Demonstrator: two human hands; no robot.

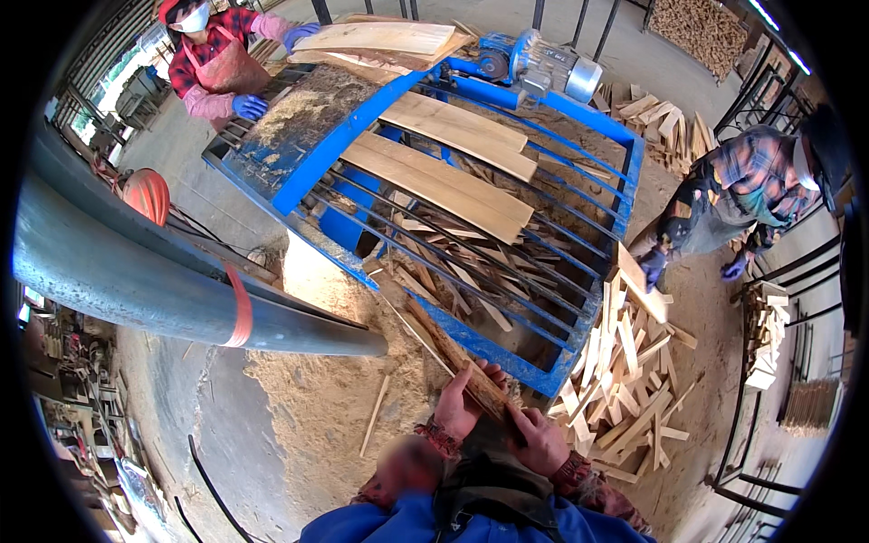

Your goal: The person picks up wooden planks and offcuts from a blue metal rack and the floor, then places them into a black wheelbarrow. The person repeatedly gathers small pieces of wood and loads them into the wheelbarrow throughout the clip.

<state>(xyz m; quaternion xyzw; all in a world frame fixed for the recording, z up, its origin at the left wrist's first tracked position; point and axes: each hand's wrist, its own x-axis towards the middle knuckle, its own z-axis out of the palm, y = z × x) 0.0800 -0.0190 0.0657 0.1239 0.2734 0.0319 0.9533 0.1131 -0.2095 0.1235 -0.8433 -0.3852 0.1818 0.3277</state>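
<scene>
A long, narrow wood strip with rough brown bark point(466, 366) is in both my hands, tilted away from me beside the near edge of the blue metal frame. My left hand point(460, 404) is closed around it from the left, with fingertips curling over its top. Closer to my body, my right hand point(539, 442) grips the strip's near end, thumb on top. Beyond it, two sets of sawn boards point(439, 185) point(462, 134) lie across the dark bars of the blue machine point(398, 90). Loose offcuts fill the space under those bars.
An electric motor point(543, 68) sits on the machine's far side. A thick grey pipe point(181, 281) slants in from the left above sawdust point(312, 421). Offcuts are heaped point(625, 380) at right. One gloved co-worker point(222, 68) handles boards far left; another point(742, 185) bends over at right.
</scene>
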